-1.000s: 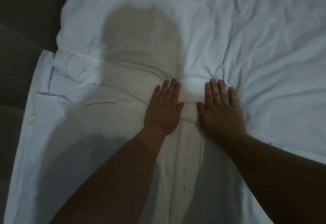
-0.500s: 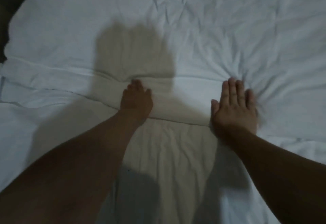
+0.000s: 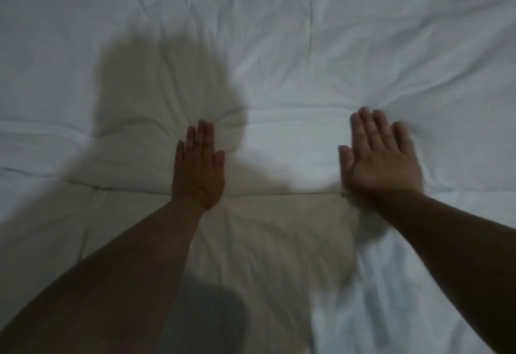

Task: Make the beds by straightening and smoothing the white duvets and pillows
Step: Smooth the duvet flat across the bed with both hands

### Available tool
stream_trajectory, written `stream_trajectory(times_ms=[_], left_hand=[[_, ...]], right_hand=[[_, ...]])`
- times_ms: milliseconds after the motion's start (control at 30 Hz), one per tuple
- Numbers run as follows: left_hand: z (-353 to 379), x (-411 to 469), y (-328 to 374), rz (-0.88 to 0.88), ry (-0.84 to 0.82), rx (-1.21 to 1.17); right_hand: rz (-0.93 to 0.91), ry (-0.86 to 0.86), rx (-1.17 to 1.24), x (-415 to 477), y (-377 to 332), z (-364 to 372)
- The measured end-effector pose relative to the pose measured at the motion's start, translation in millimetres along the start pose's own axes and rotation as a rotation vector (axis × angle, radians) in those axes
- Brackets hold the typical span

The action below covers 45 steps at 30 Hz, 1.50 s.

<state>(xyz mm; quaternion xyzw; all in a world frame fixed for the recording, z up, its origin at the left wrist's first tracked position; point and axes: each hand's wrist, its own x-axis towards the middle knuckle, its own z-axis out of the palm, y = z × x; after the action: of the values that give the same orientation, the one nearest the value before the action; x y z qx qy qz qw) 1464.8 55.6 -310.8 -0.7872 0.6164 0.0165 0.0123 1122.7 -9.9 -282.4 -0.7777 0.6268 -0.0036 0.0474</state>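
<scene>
A white duvet [image 3: 321, 46] fills the whole view, creased in its upper half. Its folded near edge [image 3: 279, 183] runs left to right as a thick band across the middle. My left hand [image 3: 198, 169] lies flat, palm down, on that band, fingers together and pointing away from me. My right hand [image 3: 379, 158] lies flat on the same band further right, fingers slightly spread, with wrinkles fanning out from its fingertips. Neither hand grips anything. Below the fold lies flatter white bedding [image 3: 279, 242].
My head's shadow [image 3: 167, 97] falls on the duvet above my left hand. A darker shadow [image 3: 209, 317] lies near the bottom between my forearms. No bed edge or floor is in view.
My hands have slid apart along the folded edge, the right one further right. The left hand has flattened out. The view has shifted so the bed's left edge and the floor are gone.
</scene>
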Motion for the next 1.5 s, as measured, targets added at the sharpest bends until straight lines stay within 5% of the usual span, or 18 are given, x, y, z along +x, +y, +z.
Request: stream_trajectory(times_ms=[167, 333, 467, 533, 900, 1067, 1233, 1300, 1433, 1500], left_hand=[[-4.1, 4.4, 9.0, -0.007, -0.013, 0.021], [-23.1, 26.0, 107.6, -0.344, 0.043, -0.068], [-22.3, 8.4, 285.6, 0.048, 0.129, -0.120], [-14.5, -0.5, 319.1, 0.123, 0.104, -0.067], [9.9, 4.6, 315.9, 0.120, 0.210, -0.045], [10.7, 5.3, 319.1, 0.100, 0.178, -0.045], [4.9, 4.1, 327.7, 0.000, 0.175, -0.028], [-6.7, 2.2, 363.4, -0.081, 0.188, -0.075], [-19.3, -4.2, 496.0, 0.316, 0.184, -0.119], [-14.1, -0.6, 537.4, 0.281, 0.167, -0.122]], right_hand=[[0.215, -0.033, -0.058, -2.6, 107.7, -11.6], [0.236, -0.006, -0.003, 2.5, 103.5, 3.1], [0.224, 0.022, 0.027, 2.6, 111.7, 7.5], [0.203, 0.040, 0.025, 2.5, 109.5, 10.2], [0.002, 0.022, 0.052, -4.8, 178.0, -2.3], [0.260, 0.038, -0.034, -12.0, 317.0, -22.2], [0.309, 0.022, -0.032, -7.1, 335.3, -11.9], [0.313, 0.027, -0.013, -6.8, 336.3, -10.6], [0.305, 0.033, 0.027, -7.2, 339.3, -10.9], [0.293, 0.052, 0.041, -8.2, 339.7, -8.2]])
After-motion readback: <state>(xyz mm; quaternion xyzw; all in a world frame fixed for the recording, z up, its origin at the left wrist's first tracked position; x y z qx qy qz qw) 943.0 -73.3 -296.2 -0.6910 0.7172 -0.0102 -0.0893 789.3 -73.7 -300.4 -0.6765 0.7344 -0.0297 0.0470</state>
